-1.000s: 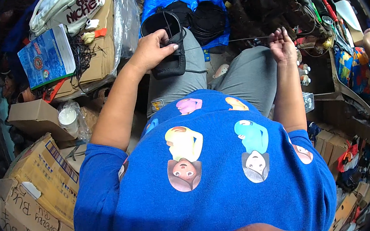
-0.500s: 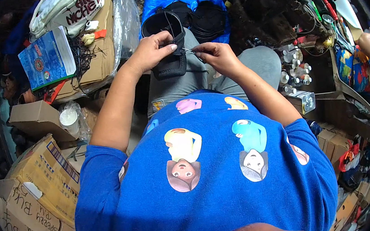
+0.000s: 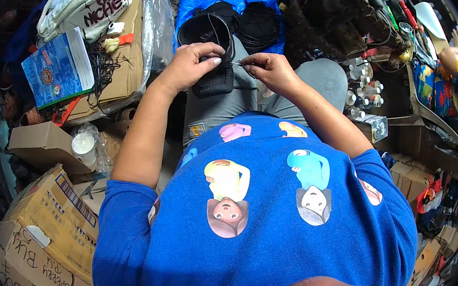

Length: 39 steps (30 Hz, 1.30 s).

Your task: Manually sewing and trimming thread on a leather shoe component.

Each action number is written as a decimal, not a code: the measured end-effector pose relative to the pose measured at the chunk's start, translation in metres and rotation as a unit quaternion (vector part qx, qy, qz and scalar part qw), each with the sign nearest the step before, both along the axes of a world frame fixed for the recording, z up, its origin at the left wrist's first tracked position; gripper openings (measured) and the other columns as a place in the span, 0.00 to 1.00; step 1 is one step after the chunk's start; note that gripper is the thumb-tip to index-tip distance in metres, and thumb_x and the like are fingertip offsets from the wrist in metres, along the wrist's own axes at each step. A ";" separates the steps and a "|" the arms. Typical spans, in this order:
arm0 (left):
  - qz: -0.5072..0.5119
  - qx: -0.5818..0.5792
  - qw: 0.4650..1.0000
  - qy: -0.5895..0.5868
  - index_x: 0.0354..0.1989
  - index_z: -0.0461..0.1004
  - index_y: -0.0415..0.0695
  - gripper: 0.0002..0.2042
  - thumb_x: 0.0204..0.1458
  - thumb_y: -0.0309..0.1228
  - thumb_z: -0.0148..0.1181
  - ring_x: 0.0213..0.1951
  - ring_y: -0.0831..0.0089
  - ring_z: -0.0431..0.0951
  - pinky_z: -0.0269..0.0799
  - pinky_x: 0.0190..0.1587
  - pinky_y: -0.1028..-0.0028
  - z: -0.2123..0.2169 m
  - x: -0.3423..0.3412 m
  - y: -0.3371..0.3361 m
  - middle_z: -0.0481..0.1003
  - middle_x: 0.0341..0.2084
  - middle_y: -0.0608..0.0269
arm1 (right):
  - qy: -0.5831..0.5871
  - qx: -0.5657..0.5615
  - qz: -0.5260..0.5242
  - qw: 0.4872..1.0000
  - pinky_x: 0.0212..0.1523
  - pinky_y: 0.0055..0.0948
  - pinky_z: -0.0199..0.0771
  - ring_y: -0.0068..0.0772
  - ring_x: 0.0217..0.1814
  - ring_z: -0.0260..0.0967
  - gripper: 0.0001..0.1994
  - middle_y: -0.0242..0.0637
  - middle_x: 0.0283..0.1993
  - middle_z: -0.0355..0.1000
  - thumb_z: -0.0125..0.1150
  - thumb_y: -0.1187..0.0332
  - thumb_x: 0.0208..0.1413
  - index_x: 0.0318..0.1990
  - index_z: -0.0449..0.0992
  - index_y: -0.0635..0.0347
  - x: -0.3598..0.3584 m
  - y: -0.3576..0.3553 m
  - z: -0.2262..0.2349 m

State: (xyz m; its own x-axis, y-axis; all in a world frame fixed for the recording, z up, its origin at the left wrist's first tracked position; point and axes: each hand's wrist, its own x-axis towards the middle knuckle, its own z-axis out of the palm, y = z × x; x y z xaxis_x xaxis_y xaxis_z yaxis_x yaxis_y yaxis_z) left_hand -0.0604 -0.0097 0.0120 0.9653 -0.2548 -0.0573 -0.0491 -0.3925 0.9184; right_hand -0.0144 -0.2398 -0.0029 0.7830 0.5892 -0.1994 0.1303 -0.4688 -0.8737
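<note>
A black shoe upper (image 3: 216, 82) with stitched seams rests on my left thigh, its opening facing away from me. My left hand (image 3: 190, 66) is closed on its near left edge, thumb and fingers pinching the material near the seam. Just right of it, my right hand (image 3: 270, 71) pinches a thin silvery needle (image 3: 235, 63), whose tip meets the seam beside my left thumb. A dark thread (image 3: 212, 24) hangs across the upper's opening. Where the needle enters the material is too small to tell.
More black shoe uppers (image 3: 258, 25) lie on a blue plastic sheet (image 3: 192, 1) beyond my knees. At left are a blue book (image 3: 56, 69) and cardboard boxes (image 3: 45, 145). Small bottles (image 3: 365, 87) stand right of my knee. Another person's hand (image 3: 454, 52) shows at far right.
My right hand and the needle stay close to the seam with only a slight shift. My left fingers have moved a little right over the upper. The other person's hand has lifted.
</note>
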 end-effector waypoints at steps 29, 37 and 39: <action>0.038 0.269 0.903 -0.331 0.25 0.75 0.46 0.06 0.36 0.23 0.60 0.34 0.65 0.71 0.62 0.41 0.67 0.018 0.002 -0.029 0.72 0.24 0.64 | -0.258 -0.083 0.040 0.962 0.46 0.35 0.60 0.38 0.44 0.69 0.22 0.37 0.37 0.73 0.65 0.57 0.36 0.41 0.71 0.52 0.012 0.005 0.022; 0.115 0.369 0.820 -0.423 0.29 0.76 0.44 0.07 0.39 0.21 0.59 0.35 0.65 0.72 0.65 0.40 0.69 0.114 -0.003 0.068 0.74 0.28 0.62 | -0.191 0.004 0.042 0.981 0.41 0.29 0.69 0.34 0.36 0.70 0.20 0.42 0.33 0.72 0.62 0.68 0.34 0.40 0.72 0.61 0.025 -0.060 0.043; 0.185 0.434 0.790 -0.391 0.31 0.76 0.42 0.07 0.41 0.21 0.60 0.36 0.67 0.73 0.66 0.42 0.71 0.152 -0.029 0.110 0.75 0.31 0.61 | -0.146 0.018 0.080 0.986 0.44 0.29 0.67 0.35 0.40 0.69 0.21 0.42 0.37 0.71 0.62 0.68 0.34 0.42 0.71 0.63 0.019 -0.078 0.054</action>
State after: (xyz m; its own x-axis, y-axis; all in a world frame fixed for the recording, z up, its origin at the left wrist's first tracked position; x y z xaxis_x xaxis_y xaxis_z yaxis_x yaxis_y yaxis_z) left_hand -0.0894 0.1006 0.1639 0.7909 -0.1403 0.5957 -0.2037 -0.9782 0.0401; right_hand 0.0045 -0.3179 0.0512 0.7002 0.7126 0.0442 0.4484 -0.3906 -0.8040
